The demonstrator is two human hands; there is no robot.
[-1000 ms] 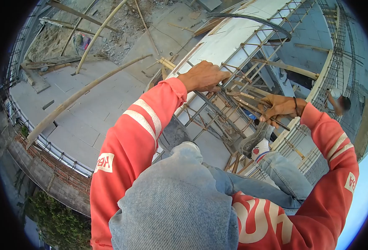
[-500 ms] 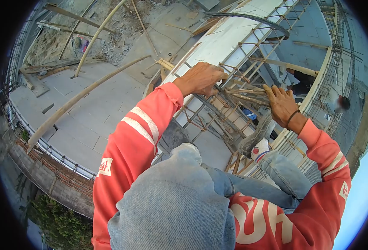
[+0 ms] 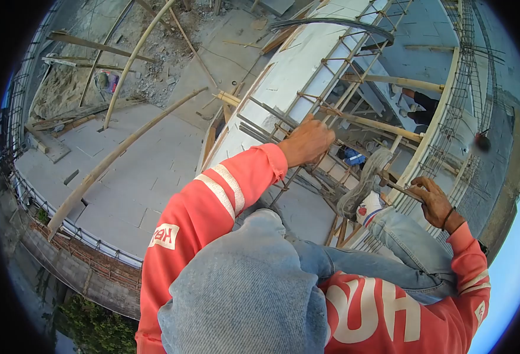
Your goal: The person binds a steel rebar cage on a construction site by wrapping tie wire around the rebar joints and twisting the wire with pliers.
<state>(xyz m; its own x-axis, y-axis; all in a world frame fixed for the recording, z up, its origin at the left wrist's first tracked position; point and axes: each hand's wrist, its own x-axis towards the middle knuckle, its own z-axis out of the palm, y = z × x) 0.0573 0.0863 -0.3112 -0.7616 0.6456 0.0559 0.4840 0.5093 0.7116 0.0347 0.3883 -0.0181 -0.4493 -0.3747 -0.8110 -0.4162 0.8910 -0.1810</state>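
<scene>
My left hand (image 3: 308, 141) is closed at the rebar cage (image 3: 313, 99), its fingers curled around a bar; the fingertips are partly hidden. This cage of long bars and thin ties runs along a white-topped beam form (image 3: 283, 74). In my right hand (image 3: 434, 203) is a hammer (image 3: 400, 187), gripped by its handle, with its head pointing left toward my shoe (image 3: 371, 209). The hammer is lower and to the right of my left hand, apart from the cage.
A bent bundle of thin rods (image 3: 339, 23) lies across the far cage. A wooden pole (image 3: 118, 150) slants at left. Another person (image 3: 422, 109) is below at right, near a timber crosspiece (image 3: 404, 81). Another rebar cage (image 3: 457, 112) curves along the right side.
My right hand has moved down and right, away from the cage, with the hammer now plainly visible. My left hand has shifted lower and slightly right. The view has shifted slightly.
</scene>
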